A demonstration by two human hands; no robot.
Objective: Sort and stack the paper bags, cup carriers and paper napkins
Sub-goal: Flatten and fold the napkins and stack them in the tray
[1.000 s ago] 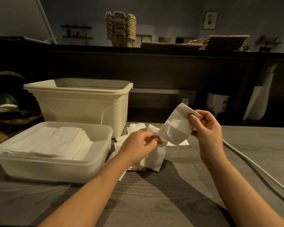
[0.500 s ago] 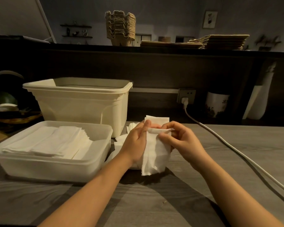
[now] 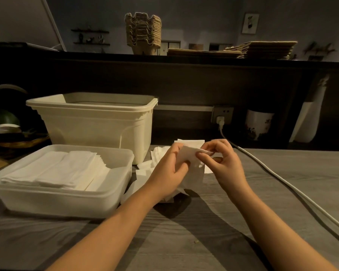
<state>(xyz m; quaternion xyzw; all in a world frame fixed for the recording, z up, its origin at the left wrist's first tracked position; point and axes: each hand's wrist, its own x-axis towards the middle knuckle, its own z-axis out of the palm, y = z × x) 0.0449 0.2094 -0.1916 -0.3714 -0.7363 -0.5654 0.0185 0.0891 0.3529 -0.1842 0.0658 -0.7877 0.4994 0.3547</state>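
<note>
Item 1: napkin stack (image 3: 67, 169). White, folded, in overlapping rows, lying flat inside the shallow tub (image 3: 67, 194).

Item 2: held napkin (image 3: 193, 176). White and thin, raised just right of the tub. Its upper edge is pinched between the left hand (image 3: 168, 173) and the right hand (image 3: 225, 163), and the rest hangs down.

Item 3: loose napkins (image 3: 145, 166). An untidy white heap on the desk (image 3: 262, 192), touching the tub's right side.

Item 4: cup carriers (image 3: 143, 33). Brown moulded pulp, nested in one upright stack on the shelf (image 3: 184, 61), well beyond the tub.

Item 5: paper bags (image 3: 262, 49). Brown, flat, piled on the same shelf, beyond the tub and further right.
</note>
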